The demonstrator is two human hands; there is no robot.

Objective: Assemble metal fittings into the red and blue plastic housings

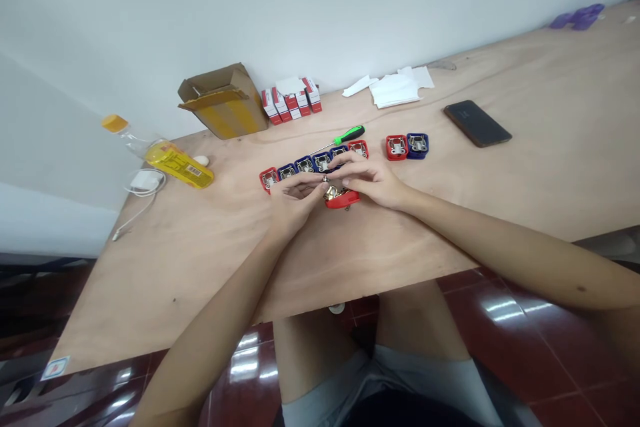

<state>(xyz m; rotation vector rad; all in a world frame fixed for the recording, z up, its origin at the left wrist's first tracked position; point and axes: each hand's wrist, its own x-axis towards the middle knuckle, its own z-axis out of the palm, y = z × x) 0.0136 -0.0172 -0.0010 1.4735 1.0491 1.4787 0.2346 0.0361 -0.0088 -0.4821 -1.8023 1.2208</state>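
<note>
My left hand (295, 195) and my right hand (373, 180) meet over a red plastic part with brass metal inside (341, 198), which rests on the wooden table (200, 247). The fingers of both hands pinch at a small metal piece (325, 179) on top of it. Just behind my hands runs a row of red and blue parts with metal clips (305, 165). A green-handled screwdriver (345, 136) lies behind that row. Two more parts, one red and one blue (407, 146), sit to the right.
A black phone (477, 123) lies at the right. White papers (395, 88), small red-and-white boxes (293, 103) and an open cardboard box (223, 103) line the wall. A yellow bottle (165, 155) and a white charger with cable (143, 181) are at the left.
</note>
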